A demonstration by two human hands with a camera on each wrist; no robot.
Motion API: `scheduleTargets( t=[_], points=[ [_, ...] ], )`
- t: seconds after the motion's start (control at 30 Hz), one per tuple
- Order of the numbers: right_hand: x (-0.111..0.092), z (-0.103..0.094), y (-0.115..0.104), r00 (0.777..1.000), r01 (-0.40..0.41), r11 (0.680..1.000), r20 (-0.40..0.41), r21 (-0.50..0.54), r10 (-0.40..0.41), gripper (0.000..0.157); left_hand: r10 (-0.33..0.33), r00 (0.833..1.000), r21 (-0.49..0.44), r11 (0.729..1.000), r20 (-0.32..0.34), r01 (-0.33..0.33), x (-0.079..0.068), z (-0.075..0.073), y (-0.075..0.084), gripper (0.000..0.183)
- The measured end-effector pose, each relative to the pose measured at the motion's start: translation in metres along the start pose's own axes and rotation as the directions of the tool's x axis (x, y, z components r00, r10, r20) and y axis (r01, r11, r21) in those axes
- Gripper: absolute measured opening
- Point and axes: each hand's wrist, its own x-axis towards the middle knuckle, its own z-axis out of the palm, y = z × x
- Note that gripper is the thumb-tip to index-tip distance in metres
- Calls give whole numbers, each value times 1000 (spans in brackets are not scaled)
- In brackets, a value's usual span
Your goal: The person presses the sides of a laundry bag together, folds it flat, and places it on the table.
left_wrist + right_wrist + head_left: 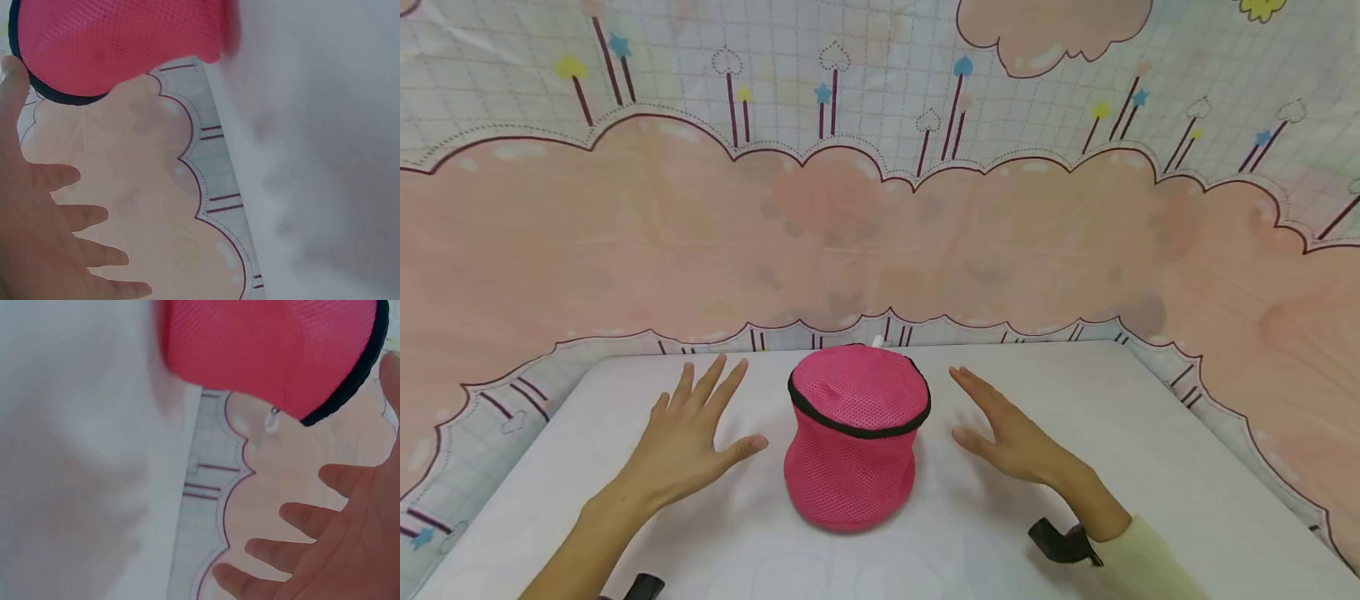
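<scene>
A pink mesh laundry bag point(853, 475), shaped like a drum with black trim round its top, stands upright on the white table. To its left my left hand point(688, 437) hovers with fingers spread, apart from the bag. On the other side my right hand point(1018, 433) is held out flat, its thumb and fingers straight, also touching nothing. The left wrist view shows the bag point(119, 44) beyond the left hand point(50, 231). In the right wrist view, a small zipper pull point(273, 419) hangs by the black trim, above the fingers of the right hand point(350, 531).
The white table point(1000, 533) stretches under both hands. A printed cloth point(865, 242) with peach clouds hangs behind it and shows along both sides. Each wrist carries a black camera mount point(1063, 543). A small white tab point(877, 341) shows behind the bag's top.
</scene>
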Motion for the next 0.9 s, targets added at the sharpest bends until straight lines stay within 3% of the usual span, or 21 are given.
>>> scheduleTargets(
  t=[0.13, 0.23, 0.37, 0.47, 0.57, 0.7, 0.8, 0.9],
  points=[
    [6, 6, -7, 1000, 27, 996, -9, 89, -26, 69, -13, 999, -84, 996, -30, 11, 4, 0, 10, 89],
    [12, 8, -14, 1000, 15, 986, -6, 169, -14, 68, -43, 999, -225, 974, -29, 35, 7, -1, 19, 83],
    [17, 12, -21, 1000, -24, 962, 16, 270, 20, 68, -76, 997, -445, 893, -4, 66, 8, 0, 33, 75],
    [20, 16, -23, 999, -49, 940, 37, 337, 38, 67, -90, 996, -540, 837, 13, 83, 9, 3, 41, 69],
    [22, 21, -25, 997, -69, 899, 56, 433, 49, 66, -103, 994, -586, 804, 27, 99, 12, 5, 49, 65],
    [25, 27, -29, 996, -86, 831, 77, 549, 52, 69, -117, 991, -596, 793, 60, 130, 17, 5, 59, 65],
    [30, 31, -32, 996, -80, 801, 83, 593, 38, 71, -155, 984, -596, 782, 94, 180, 20, 6, 64, 68],
    [35, 35, -36, 995, -72, 787, 95, 613, 17, 72, -200, 969, -642, 727, 144, 245, 21, 6, 67, 69]
  ],
)
